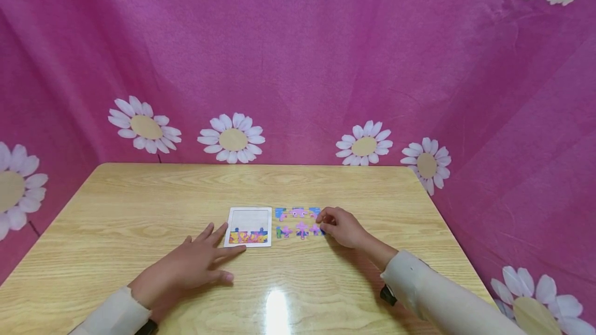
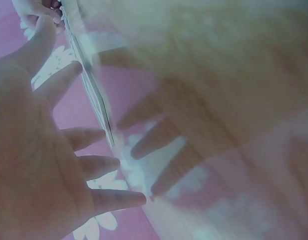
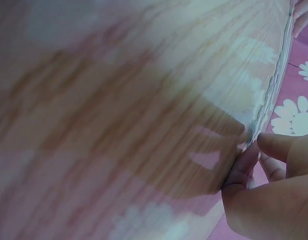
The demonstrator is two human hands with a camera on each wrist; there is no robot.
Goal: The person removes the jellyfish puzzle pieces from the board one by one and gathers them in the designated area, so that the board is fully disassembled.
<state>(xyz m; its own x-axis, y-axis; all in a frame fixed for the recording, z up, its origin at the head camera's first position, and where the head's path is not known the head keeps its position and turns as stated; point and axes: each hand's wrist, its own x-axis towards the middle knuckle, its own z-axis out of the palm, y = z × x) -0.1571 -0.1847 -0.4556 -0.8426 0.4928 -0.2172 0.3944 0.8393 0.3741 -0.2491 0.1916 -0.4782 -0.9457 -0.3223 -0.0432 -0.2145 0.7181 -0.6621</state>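
1. The right hand [image 1: 345, 227] has thumb and index finger bent towards each other, nearly closed, at the right end of the loose pieces [image 1: 299, 213]. Whether it pinches a piece I cannot tell, because the fingers cover this place.

2. The left hand [image 1: 197, 260] is spread wide, with fingers almost straight, and it grips nothing. One fingertip lies at the near rim of the tray [image 1: 248, 245], another at its left rim. Probably this is to steady the tray, so that it does not slide.

3. The tray lies flat between the two hands. Its near part is filled with set pieces [image 1: 249, 237] in orange, yellow and blue; its far part is white and bare. Blue knobs point to the far side, it seems for locking with other pieces.

4. The loose pieces, mostly pink and blue, lie in two rows just right of the tray. Small gaps show between them; such order, I suppose, makes each one easy to see and to take.

5. The light sleeves [image 1: 421, 278] end at the wrists, which leaves the hands free.

6. All this rests on a wooden table [image 1: 153, 195]. Behind its far edge hangs a purple curtain [image 1: 288, 66] with white flowers [image 1: 233, 139].
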